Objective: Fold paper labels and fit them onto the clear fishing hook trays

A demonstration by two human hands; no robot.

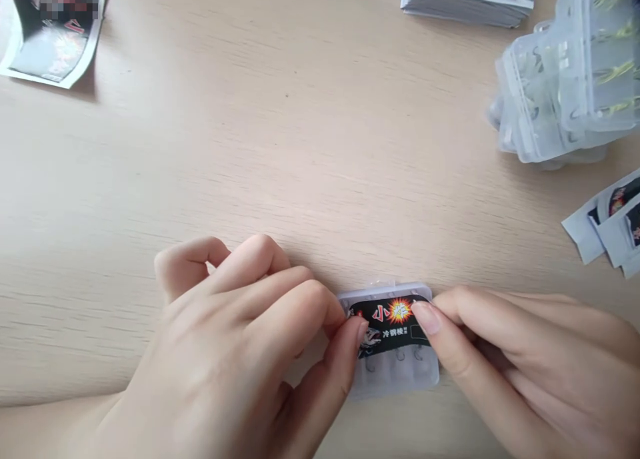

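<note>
Bright even light, soft shadow under curled card (50, 52), mild blur, glare on plastic pack (395, 376)

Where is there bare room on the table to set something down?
The widest bare wood lies above the left hand, between the printed card and the stacked clear boxes. It is crowded at the right edge, by those boxes and the loose cards, and around the small hook box pinched by the right hand.

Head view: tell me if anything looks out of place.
The black printed label at the top left curls up off the wooden table instead of lying flat. The clear plastic hook boxes at right sit in an untidy heap.
</note>
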